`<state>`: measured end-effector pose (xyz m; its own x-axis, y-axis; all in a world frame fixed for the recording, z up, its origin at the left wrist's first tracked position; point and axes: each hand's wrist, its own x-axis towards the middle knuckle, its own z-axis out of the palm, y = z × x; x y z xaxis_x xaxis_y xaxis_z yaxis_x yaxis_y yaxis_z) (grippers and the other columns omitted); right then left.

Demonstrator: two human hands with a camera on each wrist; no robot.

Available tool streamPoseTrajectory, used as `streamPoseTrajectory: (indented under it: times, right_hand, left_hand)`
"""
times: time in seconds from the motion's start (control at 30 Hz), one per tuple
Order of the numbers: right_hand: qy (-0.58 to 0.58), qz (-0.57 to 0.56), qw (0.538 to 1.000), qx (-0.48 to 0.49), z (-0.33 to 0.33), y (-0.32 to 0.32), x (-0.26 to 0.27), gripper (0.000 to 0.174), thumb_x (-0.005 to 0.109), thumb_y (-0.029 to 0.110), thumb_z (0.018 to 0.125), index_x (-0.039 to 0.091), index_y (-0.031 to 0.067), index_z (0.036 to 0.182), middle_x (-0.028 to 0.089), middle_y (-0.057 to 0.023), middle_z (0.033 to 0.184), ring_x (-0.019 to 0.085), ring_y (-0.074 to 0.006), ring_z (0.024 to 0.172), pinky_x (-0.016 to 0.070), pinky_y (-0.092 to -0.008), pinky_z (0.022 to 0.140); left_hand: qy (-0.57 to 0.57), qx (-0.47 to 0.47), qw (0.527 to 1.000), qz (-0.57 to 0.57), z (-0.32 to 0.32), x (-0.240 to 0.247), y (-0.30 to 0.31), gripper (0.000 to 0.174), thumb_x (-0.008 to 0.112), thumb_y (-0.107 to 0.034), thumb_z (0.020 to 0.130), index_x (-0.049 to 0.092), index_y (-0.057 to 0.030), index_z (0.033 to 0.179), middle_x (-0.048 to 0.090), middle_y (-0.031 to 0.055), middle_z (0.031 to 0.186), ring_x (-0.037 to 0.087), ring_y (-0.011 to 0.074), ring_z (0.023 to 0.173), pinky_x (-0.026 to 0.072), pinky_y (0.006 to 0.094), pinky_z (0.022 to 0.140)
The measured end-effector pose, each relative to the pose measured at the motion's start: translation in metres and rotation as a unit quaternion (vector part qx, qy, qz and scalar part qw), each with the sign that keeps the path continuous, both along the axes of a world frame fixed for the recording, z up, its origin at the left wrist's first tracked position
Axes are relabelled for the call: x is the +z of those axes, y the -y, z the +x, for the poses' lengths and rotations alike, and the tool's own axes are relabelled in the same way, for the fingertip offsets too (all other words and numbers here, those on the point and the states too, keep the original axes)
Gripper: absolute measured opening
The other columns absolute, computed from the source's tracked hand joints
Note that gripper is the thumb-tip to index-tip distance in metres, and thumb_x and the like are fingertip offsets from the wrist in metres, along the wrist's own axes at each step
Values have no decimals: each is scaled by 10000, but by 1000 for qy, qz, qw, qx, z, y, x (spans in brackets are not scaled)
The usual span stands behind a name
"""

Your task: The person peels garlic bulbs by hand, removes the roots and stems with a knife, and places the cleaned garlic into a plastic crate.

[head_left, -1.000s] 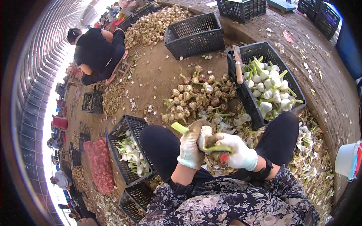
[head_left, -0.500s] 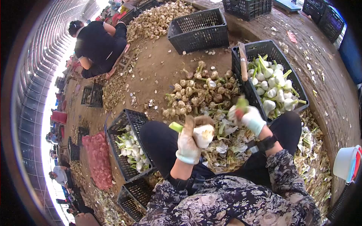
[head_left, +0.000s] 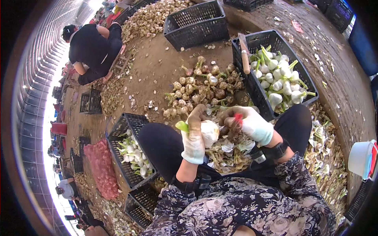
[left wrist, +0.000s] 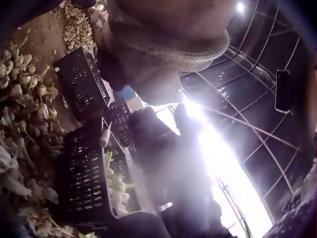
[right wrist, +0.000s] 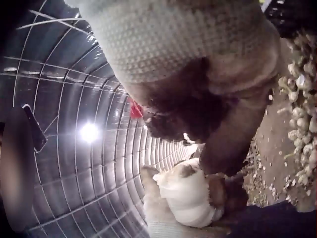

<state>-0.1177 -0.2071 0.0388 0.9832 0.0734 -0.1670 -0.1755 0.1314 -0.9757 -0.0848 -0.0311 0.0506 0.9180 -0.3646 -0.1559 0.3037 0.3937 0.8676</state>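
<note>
My gloved left hand (head_left: 192,141) grips a large white garlic bulb (head_left: 210,133), its green stem (head_left: 182,126) poking out on the left side of the hand. The right wrist view shows the peeled bulb (right wrist: 188,201) with its root end up, close below the right fingers. Just right of the bulb, my gloved right hand (head_left: 254,125) is curled around a small thing with a red end (head_left: 238,118); the rest of it is hidden in the fingers. Both gloves are brown with dirt at the fingertips. Under the hands lies a heap of peeled skins (head_left: 224,157).
Unpeeled garlic (head_left: 204,88) is piled in front. A black crate (head_left: 289,110) of white bulbs stands at right, a wooden-handled knife (head_left: 245,59) on its edge. Another crate (head_left: 112,137) of bulbs is at left, beside a red mesh sack (head_left: 100,169). A person (head_left: 92,51) crouches further off.
The right hand swung away to the right with a green piece, then came back beside the bulb; the green piece is gone from it. The left hand still holds the bulb.
</note>
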Motion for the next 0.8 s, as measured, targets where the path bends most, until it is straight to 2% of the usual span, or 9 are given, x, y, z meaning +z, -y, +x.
streamPoseTrajectory:
  times: [0.07,0.2,0.27,0.33,0.53,0.6,0.67,0.73,0.8]
  right_hand:
    - [-68,55,996,11,-5,-4,11,288,605,219,793,592,-25,946,633,-112,773,582,-144,701,460,-273,656]
    - [116,-233,965,-26,-16,-20,14,263,649,193,734,579,-31,852,593,-171,718,602,-219,673,460,-295,608]
    - [11,-131,991,-2,-12,-11,4,244,652,170,718,580,-28,841,595,-162,717,599,-218,671,461,-309,601]
    - [27,-128,990,-44,-4,-9,-19,229,622,136,733,573,-32,882,590,-121,714,571,-152,673,461,-285,611]
    - [-14,306,952,6,-23,-9,6,206,594,133,815,531,-34,919,560,-22,778,499,-70,738,429,-230,649]
    - [-34,113,993,-17,-21,-10,10,187,590,105,801,526,-28,917,556,-32,822,495,-65,766,428,-228,653]
    - [232,-134,956,-117,-20,-21,-5,148,636,31,740,554,19,862,566,-4,769,528,-88,714,441,-242,601]
    - [-78,139,985,-62,-24,-13,17,188,658,-12,689,572,28,851,576,-7,821,550,-134,740,460,-273,633]
    - [-22,544,838,-48,-34,-17,-28,329,624,55,773,492,63,1074,559,-17,928,550,-157,812,462,-285,717]
  left_hand:
    - [127,54,984,112,4,-15,0,483,597,-253,850,448,31,1211,551,17,919,509,60,766,427,196,659]
    - [75,24,992,99,-3,-2,6,450,601,-198,846,451,26,1207,580,47,1002,526,77,772,439,203,682]
    - [174,45,967,182,0,-22,-1,487,612,-275,836,467,26,1190,580,63,1002,545,92,764,458,223,678]
    - [10,-41,997,70,-5,-11,0,628,496,-487,849,452,30,1205,599,111,992,608,155,763,503,256,658]
    - [89,-65,991,75,2,-15,3,564,589,-310,846,404,53,1237,552,63,1060,547,82,839,448,199,679]
    - [82,1,996,36,8,-28,6,509,560,-265,861,398,-3,1265,532,41,1058,543,76,803,446,186,654]
    - [-11,-11,991,134,5,-39,-2,547,504,-411,871,428,-8,1233,550,66,1064,534,142,947,437,278,835]
    - [-173,-43,984,1,-6,-8,5,422,406,-339,921,451,-30,1204,551,106,1119,550,215,996,457,344,855]
    - [-187,-66,974,-108,-9,5,11,440,417,-330,910,436,-13,1215,549,126,1113,545,258,1016,458,393,866]
